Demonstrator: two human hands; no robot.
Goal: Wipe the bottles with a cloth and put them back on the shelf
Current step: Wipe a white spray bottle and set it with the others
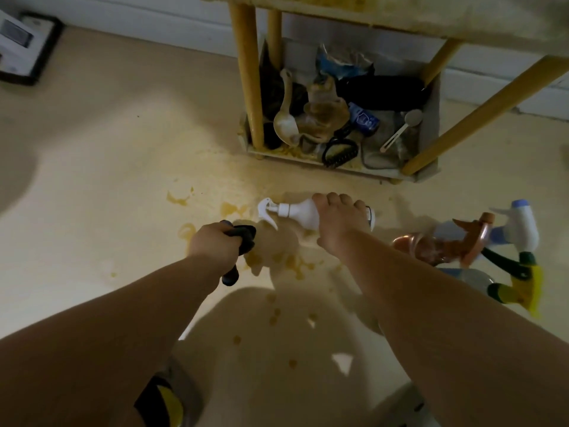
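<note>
Position of task item: the white spray bottle [295, 212] is held horizontal, low over the floor [107, 149], just in front of the shelf [248, 87], with its trigger head turned toward the shelf's left end. The bottle body is grasped from above by the right hand [338, 224]; the fingers [334, 200] are curled over the barrel and the base end is largely covered by the hand.

The left hand [215, 245] is set nearer the camera than the bottle, in front of the shelf's left corner. Its fingers are clenched around a dark bunched item [244, 237], which appears to be the cloth; the blur prevents a firmer reading. One end of this item hangs out below the fist.

Further bottles are grouped on the floor in front of the shelf's right end: a white and blue spray bottle [520, 224], a copper-coloured bottle [443, 246] and yellow and green spray bottles [523, 291]. All are lying over or tilted.

The shelf's bottom tier is packed with mixed clutter, including a pale ladle [284, 118]. Yellowish stains [178, 198] are spread across the floor in front of the shelf.
</note>
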